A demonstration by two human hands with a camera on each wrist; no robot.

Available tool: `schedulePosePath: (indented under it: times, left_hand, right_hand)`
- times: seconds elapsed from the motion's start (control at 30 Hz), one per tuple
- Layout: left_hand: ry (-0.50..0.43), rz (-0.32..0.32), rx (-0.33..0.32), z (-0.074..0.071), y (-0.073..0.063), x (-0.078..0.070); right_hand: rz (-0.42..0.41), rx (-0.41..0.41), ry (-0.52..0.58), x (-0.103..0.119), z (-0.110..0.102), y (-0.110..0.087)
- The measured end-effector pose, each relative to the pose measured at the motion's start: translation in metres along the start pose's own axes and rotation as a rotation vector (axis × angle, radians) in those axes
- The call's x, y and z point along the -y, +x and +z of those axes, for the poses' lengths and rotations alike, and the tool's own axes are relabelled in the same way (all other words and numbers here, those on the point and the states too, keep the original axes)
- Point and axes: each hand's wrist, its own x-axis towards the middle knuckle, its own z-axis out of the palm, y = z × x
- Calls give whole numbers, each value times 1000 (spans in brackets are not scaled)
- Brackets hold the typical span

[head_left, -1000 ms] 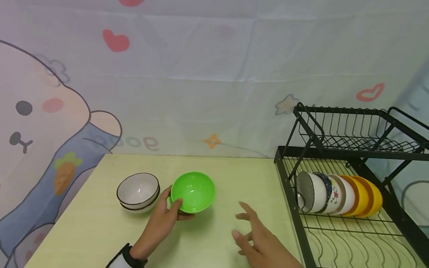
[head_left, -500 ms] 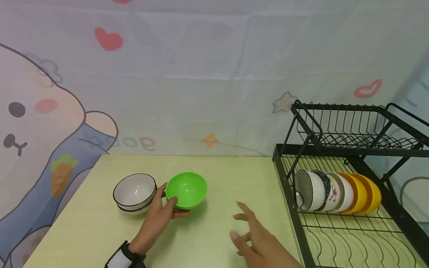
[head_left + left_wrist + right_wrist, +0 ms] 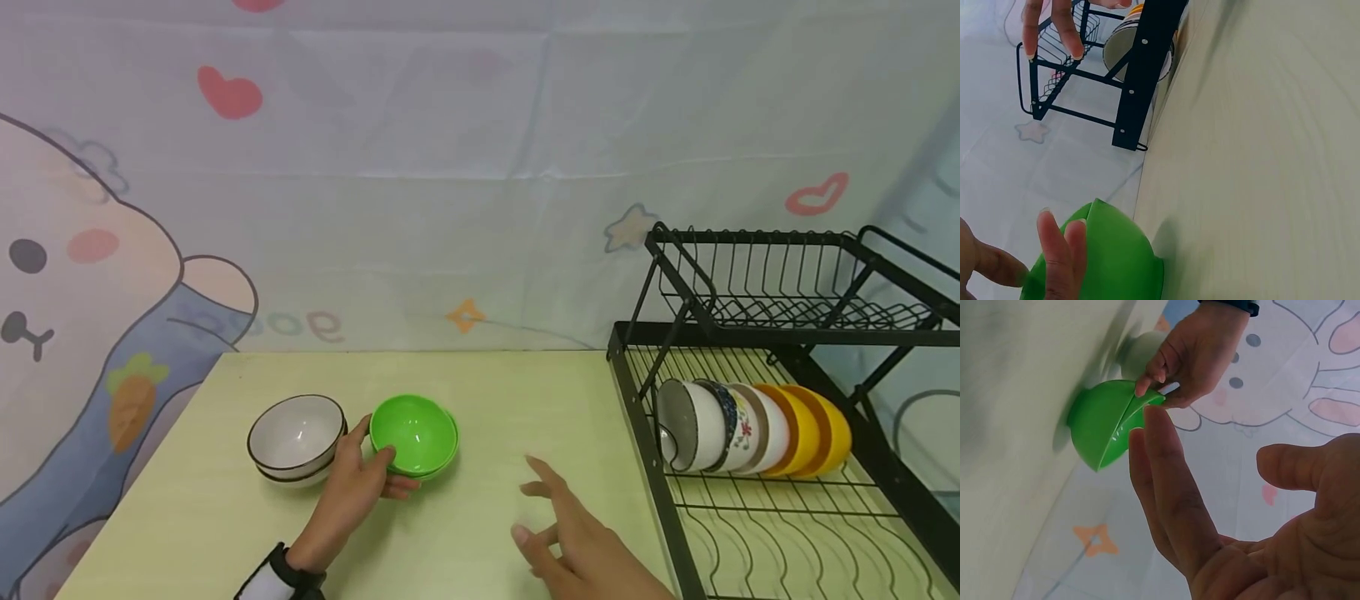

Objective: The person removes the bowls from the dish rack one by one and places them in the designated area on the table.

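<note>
Backdrop: pale cloth (image 3: 450, 125) hanging behind the tabletop, printed with hearts, stars and a large cartoon animal.
Writing: rounded letters (image 3: 324, 326) low on the cloth, too faint to read with certainty.
Tabletop: light yellow (image 3: 525, 400); its back edge meets the cloth, its left edge slants toward the viewer.
Green bowls: two, nested (image 3: 412, 435), mouths upward, left of the tabletop's middle; whether the base touches the surface I cannot tell.
Left hand: grips the green bowls' near-left rim (image 3: 352, 483), thumb over the inside, fingers underneath.
Right hand: near the rack, fingers loosely bent and spread, well apart from the bowls (image 3: 581, 542).
White bowls: dark-rimmed stack (image 3: 296, 433), just left of the left hand.
Dish rack: black, two-tiered, on the right (image 3: 787, 336); a stretch of tabletop separates it from the green bowls.
Racked bowls: white, patterned and yellow, on edge in the lower tier (image 3: 750, 429).
</note>
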Motion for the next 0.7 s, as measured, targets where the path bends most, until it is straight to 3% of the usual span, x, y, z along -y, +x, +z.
schedulePosePath:
  times: [0.43, 0.7]
  left_hand:
    - [46, 52, 40, -1, -1, 3]
    - [66, 40, 45, -2, 2, 3]
  right_hand:
    - [13, 10, -16, 0, 3, -1]
    - [12, 15, -15, 0, 4, -1]
